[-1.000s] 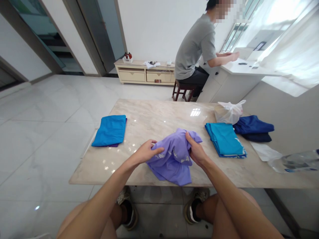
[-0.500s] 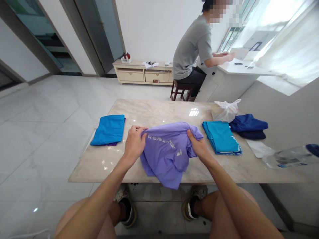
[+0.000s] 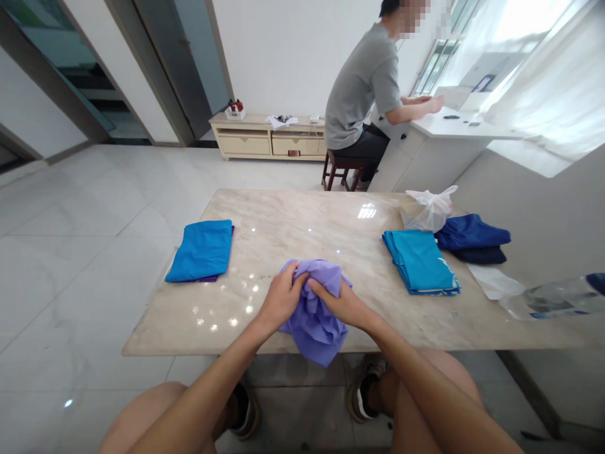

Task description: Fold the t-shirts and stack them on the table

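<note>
From here I see my left hand [image 3: 282, 297] and right hand [image 3: 350, 305] grasping bunched purple cloth [image 3: 317, 337] at the 6 o'clock edge of the table [image 3: 278, 217]; blue cloth [image 3: 202, 250] lies at 10 o'clock, turquoise cloth [image 3: 420, 260] at 2.

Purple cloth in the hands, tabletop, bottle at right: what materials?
Purple cloth: thin, matte fabric, judging by its soft folds; fiber unclear.
Tabletop: polished, marble-like, with beige-grey veining and bright reflections; real or imitation stone, can't tell.
Bottle: probably clear, glossy plastic; its walls are see-through.
</note>
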Available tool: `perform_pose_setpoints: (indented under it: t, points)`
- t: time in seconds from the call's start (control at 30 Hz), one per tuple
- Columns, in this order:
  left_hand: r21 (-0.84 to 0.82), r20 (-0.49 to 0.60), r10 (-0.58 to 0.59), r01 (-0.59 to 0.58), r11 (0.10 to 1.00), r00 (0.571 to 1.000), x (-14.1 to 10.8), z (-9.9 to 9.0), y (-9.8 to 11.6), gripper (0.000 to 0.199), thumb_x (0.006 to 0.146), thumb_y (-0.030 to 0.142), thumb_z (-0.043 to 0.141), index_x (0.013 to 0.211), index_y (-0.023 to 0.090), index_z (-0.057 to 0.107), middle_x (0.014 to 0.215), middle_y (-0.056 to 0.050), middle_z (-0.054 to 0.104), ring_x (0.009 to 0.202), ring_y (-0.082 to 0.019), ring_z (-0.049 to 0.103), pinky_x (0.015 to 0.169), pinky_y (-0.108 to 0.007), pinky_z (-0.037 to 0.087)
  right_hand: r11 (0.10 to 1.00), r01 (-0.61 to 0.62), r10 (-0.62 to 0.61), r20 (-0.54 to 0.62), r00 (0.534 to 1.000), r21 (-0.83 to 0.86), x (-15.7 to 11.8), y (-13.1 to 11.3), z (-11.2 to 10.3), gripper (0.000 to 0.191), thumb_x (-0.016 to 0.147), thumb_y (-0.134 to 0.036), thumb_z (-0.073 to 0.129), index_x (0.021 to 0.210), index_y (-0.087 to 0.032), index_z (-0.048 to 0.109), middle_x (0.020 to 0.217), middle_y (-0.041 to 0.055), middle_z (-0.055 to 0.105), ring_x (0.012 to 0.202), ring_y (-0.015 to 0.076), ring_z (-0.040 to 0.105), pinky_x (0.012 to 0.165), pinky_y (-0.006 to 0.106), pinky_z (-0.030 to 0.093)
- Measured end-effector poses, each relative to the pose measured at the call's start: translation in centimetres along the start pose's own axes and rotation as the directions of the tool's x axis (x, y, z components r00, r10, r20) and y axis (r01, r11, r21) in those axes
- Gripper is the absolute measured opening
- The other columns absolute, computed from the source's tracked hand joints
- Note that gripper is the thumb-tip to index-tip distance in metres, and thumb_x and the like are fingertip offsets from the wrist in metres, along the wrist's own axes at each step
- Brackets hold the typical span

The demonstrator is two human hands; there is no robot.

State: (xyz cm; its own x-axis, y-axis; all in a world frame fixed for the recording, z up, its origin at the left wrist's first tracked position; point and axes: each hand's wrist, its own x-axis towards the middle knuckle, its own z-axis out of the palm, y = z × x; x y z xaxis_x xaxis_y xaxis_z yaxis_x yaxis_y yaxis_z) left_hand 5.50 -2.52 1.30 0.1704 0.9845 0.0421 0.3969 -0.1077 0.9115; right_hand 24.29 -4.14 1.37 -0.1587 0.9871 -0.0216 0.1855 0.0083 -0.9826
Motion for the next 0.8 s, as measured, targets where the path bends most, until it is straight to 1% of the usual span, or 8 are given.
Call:
perform_pose_setpoints:
  t: [0.1,0.23,0.37,0.47,0.53,0.6,0.73,0.8]
  points:
    - [0.018,0.04,0.017,-0.018,1.0,0.999,0.2,-0.6,-0.5,0.033,0.104,0.05,0.05,0.097,0.026,0.072,0.1,-0.007,0.08,0.099,-0.029,0.074,0.096,-0.038,0.054,1.0,0.011,-0.011,-0.007,1.0,0.005,0.4,0.0,-0.6,0.046,0.091,-0.067,0.08,0.116,-0.028,0.082,0.123,0.006,0.083,0.117,0.0321,0.075,0.117,0.052,0.055]
    - [0.038,0.064,-0.007,0.005,0.999,0.998,0.5,-1.1,-0.8,0.043,0.104,0.057,0.051,0.083,0.024,0.068,0.082,-0.004,0.074,0.081,-0.026,0.068,0.083,-0.035,0.053,0.997,-0.019,0.017,0.028,0.999,0.069,1.2,0.0,-2.0,0.044,0.087,-0.067,0.083,0.103,-0.026,0.085,0.107,0.0045,0.085,0.103,0.0304,0.077,0.099,0.045,0.064]
    - [-0.117,0.042,-0.029,0.034,0.993,0.999,1.0,-1.5,-1.2,0.051,0.101,0.068,0.053,0.094,0.022,0.075,0.096,-0.006,0.08,0.096,-0.028,0.072,0.092,-0.036,0.056,0.995,-0.073,0.074,-0.013,0.997,0.064,1.7,0.2,-3.0,0.048,0.078,-0.069,0.09,0.093,-0.024,0.084,0.093,0.0029,0.083,0.088,0.0266,0.075,0.084,0.038,0.064]
    - [-0.269,0.03,-0.087,0.092,0.959,0.996,1.4,-1.7,-1.6,0.062,0.097,0.079,0.056,0.105,0.021,0.077,0.108,-0.009,0.083,0.111,-0.03,0.074,0.104,-0.04,0.056,0.982,-0.131,0.132,0.001,0.991,0.135,1.7,0.3,-2.7,0.056,0.078,-0.075,0.088,0.097,-0.022,0.083,0.089,0.0019,0.082,0.083,0.0243,0.074,0.075,0.035,0.063]
    - [-0.33,0.036,-0.128,0.132,0.935,0.991,1.6,-1.7,-1.9,0.066,0.095,0.082,0.057,0.11,0.021,0.077,0.114,-0.01,0.083,0.116,-0.031,0.074,0.11,-0.042,0.055,0.975,-0.139,0.14,0.002,0.99,0.173,1.6,0.3,-2.0,0.061,0.077,-0.077,0.088,0.104,-0.023,0.082,0.096,0.002,0.083,0.087,0.0241,0.076,0.077,0.033,0.063]
    - [-0.315,0.042,-0.13,0.137,0.939,0.991,1.5,-1.5,-2.3,0.064,0.096,0.079,0.058,0.114,0.021,0.076,0.119,-0.01,0.082,0.12,-0.031,0.073,0.113,-0.044,0.054,0.97,-0.147,0.146,0.018,0.989,0.191,1.6,0.2,-1.2,0.063,0.077,-0.079,0.088,0.11,-0.025,0.082,0.104,0.0027,0.084,0.095,0.0248,0.077,0.082,0.034,0.065]
    - [-0.089,-0.013,-0.143,0.141,0.986,0.99,1.2,-1.1,-3.1,0.048,0.096,0.063,0.066,0.122,0.023,0.071,0.118,-0.011,0.081,0.113,-0.03,0.075,0.106,-0.045,0.057,0.957,-0.19,0.18,0.067,0.981,0.218,2.1,0.4,0.0,0.061,0.083,-0.082,0.082,0.105,-0.025,0.08,0.102,0.0042,0.084,0.102,0.0268,0.079,0.09,0.037,0.066]
    - [-0.015,-0.102,-0.142,0.141,0.99,0.985,1.2,-1.2,-3.5,0.047,0.094,0.055,0.069,0.128,0.022,0.067,0.121,-0.012,0.079,0.11,-0.03,0.075,0.101,-0.045,0.058,0.949,-0.172,0.178,0.001,0.984,0.266,2.6,0.6,0.2,0.06,0.085,-0.082,0.081,0.109,-0.026,0.079,0.103,0.0043,0.084,0.105,0.0272,0.079,0.093,0.038,0.066]
